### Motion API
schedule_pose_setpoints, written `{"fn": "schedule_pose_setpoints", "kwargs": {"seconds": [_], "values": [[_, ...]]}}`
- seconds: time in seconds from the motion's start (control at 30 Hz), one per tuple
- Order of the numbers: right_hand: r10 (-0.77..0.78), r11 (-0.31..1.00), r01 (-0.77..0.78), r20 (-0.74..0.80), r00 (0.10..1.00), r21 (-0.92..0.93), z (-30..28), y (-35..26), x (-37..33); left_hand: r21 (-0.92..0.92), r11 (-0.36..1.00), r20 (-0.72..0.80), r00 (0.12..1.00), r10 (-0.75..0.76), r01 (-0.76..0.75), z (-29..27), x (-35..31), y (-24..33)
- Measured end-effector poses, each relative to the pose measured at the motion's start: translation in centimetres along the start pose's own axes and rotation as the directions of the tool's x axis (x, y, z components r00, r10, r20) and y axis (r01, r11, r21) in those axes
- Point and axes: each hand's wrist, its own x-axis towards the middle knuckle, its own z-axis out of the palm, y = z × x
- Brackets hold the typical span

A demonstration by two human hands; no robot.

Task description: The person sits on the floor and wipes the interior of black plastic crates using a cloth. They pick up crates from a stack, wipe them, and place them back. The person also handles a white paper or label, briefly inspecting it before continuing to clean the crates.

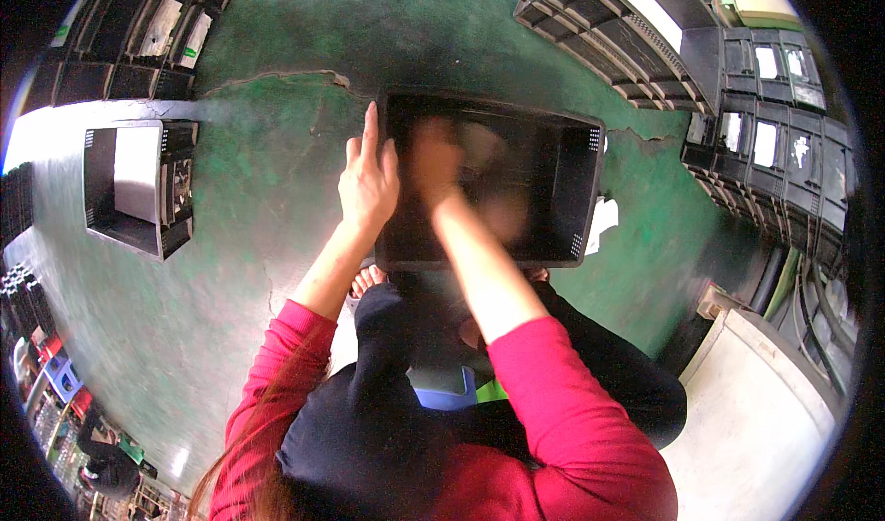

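A black rectangular plastic casing [553, 184] lies open side up on the green floor in front of me. My left hand [367, 178] rests flat on its left rim, fingers stretched and holding nothing. My right hand [437, 161] reaches inside the casing and is blurred by motion; whether it holds anything cannot be told. Both forearms come out of red sleeves, above black trousers.
Another open casing [138, 189] lies on the floor to the left. Stacks of black casings [765, 88] stand at the right and at the upper left [138, 37]. A white box [765, 410] sits at lower right. The green floor [277, 152] is cracked.
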Motion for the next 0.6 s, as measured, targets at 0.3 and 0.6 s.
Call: {"fn": "schedule_pose_setpoints", "kwargs": {"seconds": [0.3,0.6], "values": [[-0.143,0.944,0.114,-0.073,0.987,-0.31,-4.5,17.6,1.4,-0.024,0.999,-0.011,0.999,0.032,-0.032,-0.1,-0.2,-0.2],[-0.336,0.775,0.607,0.7,0.63,-0.175,-8.2,20.3,-6.3,-0.084,0.996,-0.044,0.999,-0.031,0.027,0.4,-0.3,0.1]]}}
